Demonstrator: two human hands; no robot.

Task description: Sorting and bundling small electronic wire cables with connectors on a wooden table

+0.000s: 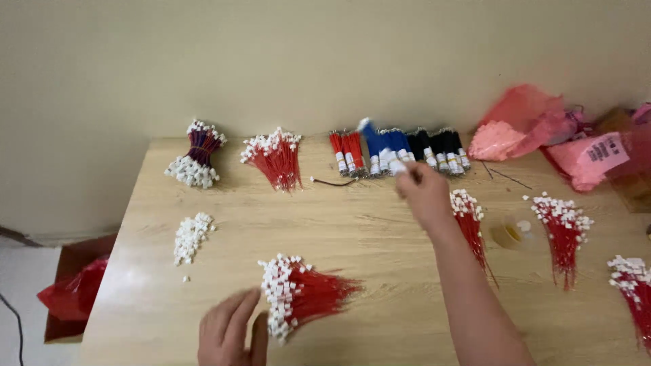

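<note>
**Blue bundle in my right fingers, red bundle by my left**

My right hand (424, 193) reaches to the far row of wire bundles and my fingers are pinched together on the blue wire bundle (381, 146). Its long axis tilts away from me, the near end in my fingertips and the far tip pointing up and to the left, towards the wall. It sits in the row between the short red bundles (347, 152) and the black bundles (441, 149).

My left hand (230, 332) rests flat at the near edge of the wooden table (380, 237), fingers loosely together and holding nothing, just touching the white connector ends of a red wire bundle (302, 295). That bundle lies roughly crosswise, connectors towards my left hand, bare ends pointing right.

A small heap of loose white connectors (191, 236) lies further left.
</note>
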